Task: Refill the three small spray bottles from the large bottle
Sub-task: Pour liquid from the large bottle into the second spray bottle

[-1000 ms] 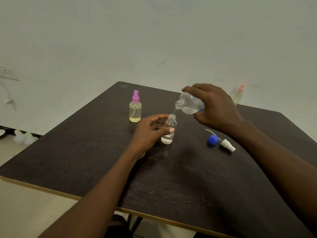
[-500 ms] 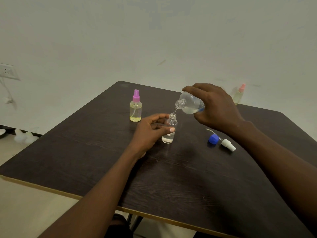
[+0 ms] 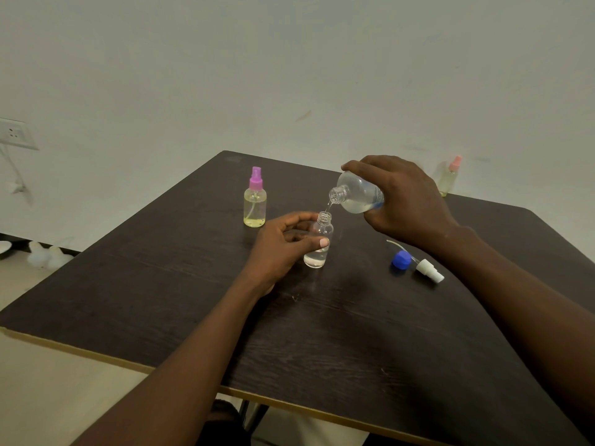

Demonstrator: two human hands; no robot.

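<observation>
Head view: right hand (image 3: 409, 201) grips tilted large bottle (image 3: 357, 196), clear stream (image 3: 328, 206) entering uncapped small bottle (image 3: 317, 257) (partly full, upright), left hand (image 3: 280, 249) pinching it

Pale wall (image 3: 289, 59), wall socket (image 3: 14, 133), dark wooden table (image 3: 161, 284), floor (image 3: 48, 397) possibly tiled

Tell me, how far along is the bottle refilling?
Done, it seems: the purple-topped bottle stands capped and nearly full. In hand: the right hand tips the large bottle, trickling into the open bottle that the left hand holds; it is about a quarter full. Left: top it up, refit its sprayer, and check the far bottle, whose level I cannot tell.
</observation>
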